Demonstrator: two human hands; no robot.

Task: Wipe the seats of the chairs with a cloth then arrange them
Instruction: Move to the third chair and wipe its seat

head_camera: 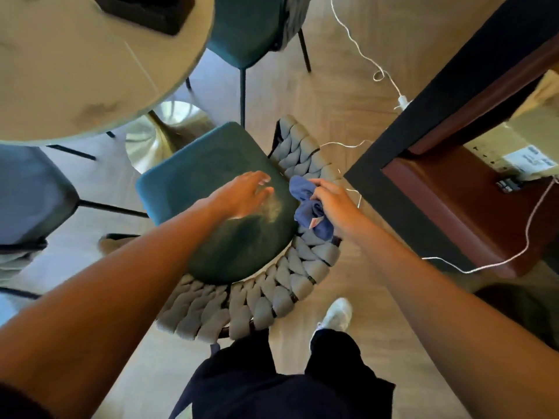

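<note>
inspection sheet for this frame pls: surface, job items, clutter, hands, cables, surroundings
Surface: teal seat of the near chair, with a pale dusty patch beside the left hand.
Job's things: blue cloth bunched at the seat's right edge, against the woven backrest; second teal chair beyond; a third chair at left.
Clutter: dark object on the round table, blurred.
Hands: left hand flat on the seat, fingers straight; right hand has a grip on the cloth.
Cables: white cable with a plug across the floor; another trails along the cabinet.
Surroundings: wood floor, dark cabinet at right, gold table base.
</note>
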